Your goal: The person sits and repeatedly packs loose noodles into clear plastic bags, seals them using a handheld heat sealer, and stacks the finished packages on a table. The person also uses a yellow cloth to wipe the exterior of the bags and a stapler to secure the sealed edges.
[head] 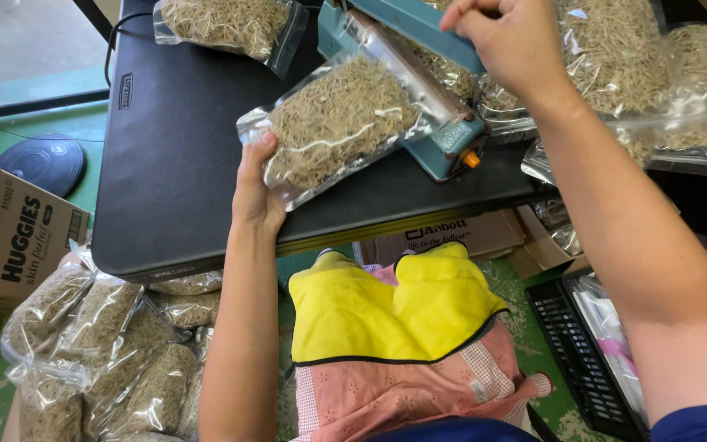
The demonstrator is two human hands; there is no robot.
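Observation:
My left hand [255,184] grips the near edge of a clear pouch [333,123] filled with dried brownish herb strands. The pouch's far end lies in the jaw of a teal heat sealer [452,143] on a black table [173,147]. At the top of the view my right hand [505,37] presses down on the sealer's arm [419,20], fingers closed over it.
Another filled pouch [227,24] lies at the table's far left, and several [648,74] are piled at the right. Several more pouches [108,344] sit on the floor at lower left beside a cardboard box [6,229]. A black crate [583,352] stands at lower right.

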